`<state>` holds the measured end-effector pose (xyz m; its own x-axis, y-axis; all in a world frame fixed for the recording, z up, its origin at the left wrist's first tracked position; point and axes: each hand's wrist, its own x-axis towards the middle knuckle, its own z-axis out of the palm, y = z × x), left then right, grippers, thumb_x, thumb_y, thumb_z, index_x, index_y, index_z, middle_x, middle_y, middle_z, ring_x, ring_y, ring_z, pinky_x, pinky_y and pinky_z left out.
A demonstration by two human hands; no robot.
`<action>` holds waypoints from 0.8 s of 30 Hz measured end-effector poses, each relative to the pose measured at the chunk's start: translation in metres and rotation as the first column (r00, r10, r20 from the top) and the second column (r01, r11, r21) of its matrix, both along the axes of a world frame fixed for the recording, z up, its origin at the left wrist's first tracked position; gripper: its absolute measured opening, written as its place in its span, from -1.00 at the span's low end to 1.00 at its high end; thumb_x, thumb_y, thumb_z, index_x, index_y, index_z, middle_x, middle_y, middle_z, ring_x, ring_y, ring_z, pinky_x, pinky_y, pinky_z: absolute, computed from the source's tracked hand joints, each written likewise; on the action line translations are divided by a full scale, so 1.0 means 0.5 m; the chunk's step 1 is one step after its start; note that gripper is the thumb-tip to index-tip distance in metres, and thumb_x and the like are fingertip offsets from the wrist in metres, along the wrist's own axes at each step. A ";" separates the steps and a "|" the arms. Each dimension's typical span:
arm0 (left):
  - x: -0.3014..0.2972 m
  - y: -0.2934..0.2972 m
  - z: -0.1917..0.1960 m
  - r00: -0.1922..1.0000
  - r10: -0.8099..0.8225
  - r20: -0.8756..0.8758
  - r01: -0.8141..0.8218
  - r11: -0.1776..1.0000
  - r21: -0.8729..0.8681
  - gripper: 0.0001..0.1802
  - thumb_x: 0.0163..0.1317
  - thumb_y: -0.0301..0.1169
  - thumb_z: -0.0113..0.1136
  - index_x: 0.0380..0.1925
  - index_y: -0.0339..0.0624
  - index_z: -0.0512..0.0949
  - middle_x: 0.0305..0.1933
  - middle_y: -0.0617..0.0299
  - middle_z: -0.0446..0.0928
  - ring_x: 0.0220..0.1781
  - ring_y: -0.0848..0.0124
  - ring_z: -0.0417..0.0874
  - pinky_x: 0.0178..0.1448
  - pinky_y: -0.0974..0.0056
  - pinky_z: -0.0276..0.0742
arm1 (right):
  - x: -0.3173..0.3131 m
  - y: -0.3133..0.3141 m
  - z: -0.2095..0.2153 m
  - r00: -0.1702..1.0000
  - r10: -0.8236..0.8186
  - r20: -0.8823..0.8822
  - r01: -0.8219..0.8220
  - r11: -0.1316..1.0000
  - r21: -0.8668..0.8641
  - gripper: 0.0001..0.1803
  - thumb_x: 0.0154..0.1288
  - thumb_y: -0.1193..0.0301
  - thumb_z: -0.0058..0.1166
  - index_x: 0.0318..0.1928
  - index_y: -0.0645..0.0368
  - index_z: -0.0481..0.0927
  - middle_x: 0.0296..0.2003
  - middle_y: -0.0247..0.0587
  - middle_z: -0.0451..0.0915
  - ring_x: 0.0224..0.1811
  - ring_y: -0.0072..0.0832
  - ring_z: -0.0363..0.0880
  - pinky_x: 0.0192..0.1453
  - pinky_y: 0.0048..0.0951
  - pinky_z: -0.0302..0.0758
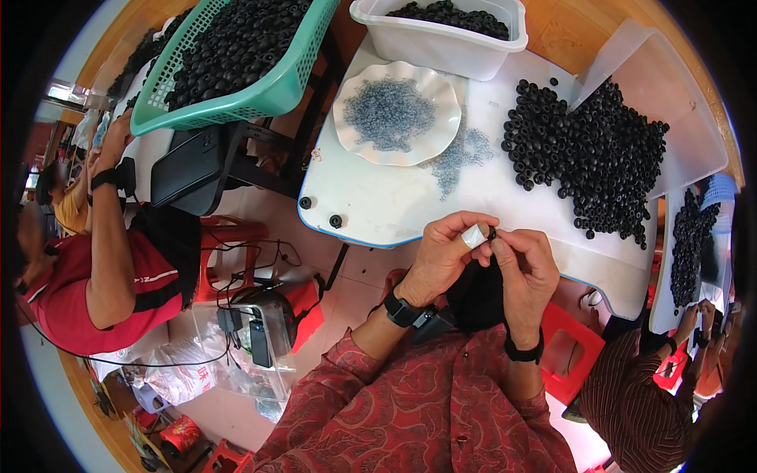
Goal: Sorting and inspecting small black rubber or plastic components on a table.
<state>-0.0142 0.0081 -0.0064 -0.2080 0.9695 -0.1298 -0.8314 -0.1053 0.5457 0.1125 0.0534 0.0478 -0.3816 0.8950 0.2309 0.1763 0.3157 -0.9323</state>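
Observation:
Just beyond the table's near edge, my left hand (443,254) pinches a small round black piece (491,233); white tape wraps its thumb. My right hand (527,264) meets it there, thumb and fingertips pinched together against the same piece. Anything tiny between the right fingertips is hidden. Across the table lies a wide heap of black ring-like pieces (599,150) with holes. Small clear rings (388,114) fill a white scalloped plate (347,140), and more clear rings (453,167) are spilled beside it. Two single black pieces (336,221) sit at the left corner.
A white tub (441,49) of black pieces stands at the back, and a translucent bin (686,118) lies tipped behind the heap. At left is a green basket (303,75) of black pieces. One co-worker in red (102,284) sits left; another in stripes (631,394) sits right.

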 end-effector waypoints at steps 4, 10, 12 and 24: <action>0.000 -0.001 0.000 1.000 -0.012 -0.013 0.012 1.000 0.000 -0.73 0.37 -0.42 0.17 -0.02 -0.37 0.57 -0.31 0.21 0.59 -0.40 0.51 0.60 -0.28 0.40 0.60 | 0.005 0.007 0.007 0.999 0.020 0.034 -0.020 1.000 -0.004 -0.85 0.24 0.65 0.22 -0.17 0.29 0.65 -0.24 -0.29 0.52 -0.28 -0.63 0.55 -0.23 -0.64 0.49; 0.002 -0.003 0.001 0.998 -0.055 0.020 0.055 0.998 -0.016 -0.74 0.38 -0.41 0.16 -0.03 -0.36 0.57 -0.33 0.21 0.59 -0.41 0.52 0.60 -0.31 0.41 0.60 | 0.012 0.015 0.004 0.993 0.073 -0.092 -0.090 0.975 -0.202 -0.84 0.24 0.66 0.21 -0.15 0.33 0.62 -0.28 -0.30 0.55 -0.26 -0.63 0.57 -0.20 -0.63 0.50; 0.000 -0.004 0.000 0.996 -0.073 0.049 0.073 0.997 -0.004 -0.74 0.38 -0.40 0.15 -0.04 -0.35 0.57 -0.31 0.21 0.59 -0.40 0.52 0.60 -0.32 0.41 0.59 | 0.016 0.016 -0.003 0.991 0.069 -0.119 -0.098 0.961 -0.259 -0.85 0.25 0.66 0.20 -0.15 0.33 0.61 -0.30 -0.31 0.57 -0.26 -0.65 0.57 -0.17 -0.64 0.49; -0.002 -0.005 0.010 0.961 -0.081 0.263 0.080 0.997 0.016 -0.83 0.39 -0.46 0.12 -0.12 -0.35 0.54 -0.16 0.18 0.57 -0.37 0.55 0.61 -0.31 0.46 0.59 | 0.002 0.003 0.017 0.999 0.035 -0.011 -0.035 0.999 0.016 -0.87 0.25 0.65 0.18 -0.19 0.28 0.63 -0.23 -0.27 0.53 -0.29 -0.61 0.55 -0.21 -0.61 0.50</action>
